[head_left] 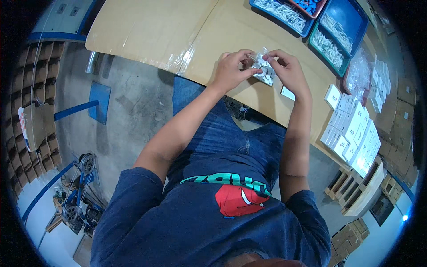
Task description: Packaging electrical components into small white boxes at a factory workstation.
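Over the tan tabletop, near its front edge, I hold a small clear plastic bag (266, 76) with white pieces and a dark marking showing through it. My left hand (232, 71) is closed on the bag's left side, thumb across its front. At the upper right, the fingertips of my right hand (291, 74) pinch the bag's crinkled top. Part of the contents is hidden by my fingers. A flat white box (288, 92) lies on the table just under my right wrist.
Blue trays (307, 32) and a green tray (315, 43) at the far right hold white slender parts; a red tray there holds blue parts. Clear plastic bags (357, 78) are heaped beside them. Stacked white boxes (353, 129) stand at the right edge, above a wooden pallet (356, 189).
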{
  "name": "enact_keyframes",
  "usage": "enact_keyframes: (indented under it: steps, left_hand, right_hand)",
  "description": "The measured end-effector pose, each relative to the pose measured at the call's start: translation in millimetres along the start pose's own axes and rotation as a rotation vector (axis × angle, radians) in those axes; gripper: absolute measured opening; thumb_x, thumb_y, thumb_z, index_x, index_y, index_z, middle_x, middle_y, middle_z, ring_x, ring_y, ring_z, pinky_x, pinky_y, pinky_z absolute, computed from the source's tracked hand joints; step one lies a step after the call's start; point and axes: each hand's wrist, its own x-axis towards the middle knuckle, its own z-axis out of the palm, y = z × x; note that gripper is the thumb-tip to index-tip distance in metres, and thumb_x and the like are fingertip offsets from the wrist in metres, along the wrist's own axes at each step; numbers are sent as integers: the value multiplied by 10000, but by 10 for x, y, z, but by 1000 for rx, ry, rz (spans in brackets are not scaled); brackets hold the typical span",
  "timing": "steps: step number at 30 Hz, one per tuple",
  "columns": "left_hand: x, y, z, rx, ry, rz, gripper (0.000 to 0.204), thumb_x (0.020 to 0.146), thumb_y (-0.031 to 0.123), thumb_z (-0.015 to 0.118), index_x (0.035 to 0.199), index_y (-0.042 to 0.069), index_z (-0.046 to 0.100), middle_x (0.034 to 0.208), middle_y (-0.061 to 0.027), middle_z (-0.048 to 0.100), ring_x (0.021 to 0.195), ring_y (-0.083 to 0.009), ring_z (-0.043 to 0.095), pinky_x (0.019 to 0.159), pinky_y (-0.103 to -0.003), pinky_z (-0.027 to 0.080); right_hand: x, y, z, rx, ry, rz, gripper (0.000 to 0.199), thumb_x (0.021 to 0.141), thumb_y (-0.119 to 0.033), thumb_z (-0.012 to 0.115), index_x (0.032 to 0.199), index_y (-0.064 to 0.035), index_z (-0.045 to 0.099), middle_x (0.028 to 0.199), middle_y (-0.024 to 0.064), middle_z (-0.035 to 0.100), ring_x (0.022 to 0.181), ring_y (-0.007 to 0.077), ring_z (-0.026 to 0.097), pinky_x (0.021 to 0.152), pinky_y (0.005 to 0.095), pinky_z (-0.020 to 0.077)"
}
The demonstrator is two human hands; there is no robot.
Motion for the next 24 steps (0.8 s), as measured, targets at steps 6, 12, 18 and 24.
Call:
enact_keyframes:
  steps: [6,12,18,24]
  left_hand:
    - [-12,130,1,-6,308,146,665,733,423,912,1254,101,654,1145,-73,713,1086,-277,664,978,-400,462]
    - [-41,32,-59,167,183,281,561,778,304,877,1246,91,651,1152,-69,712,1073,-295,667,1019,-445,450]
    - [-12,-72,77,-42,174,150,389,813,144,837,1164,49,699,1032,-103,735,888,-272,717,772,-365,561]
    - [-32,-42,20,-126,160,2,421,834,138,874,1196,20,696,993,-96,727,831,-161,685,747,-306,553]
  right_hand:
    - [-25,-3,144,-3,19,17,202,971,-127,642,1108,-30,753,947,70,733,796,122,626,709,273,498]
    - [-69,54,347,-37,7,6,244,971,-162,667,1148,-4,726,841,69,728,668,141,628,608,302,503]
    - [-149,-90,285,59,10,98,281,971,-160,672,1212,-33,741,880,73,748,646,118,618,590,283,495]
    - [-34,139,-80,50,321,-21,246,985,-185,693,1201,-86,759,789,19,706,653,59,573,564,252,470]
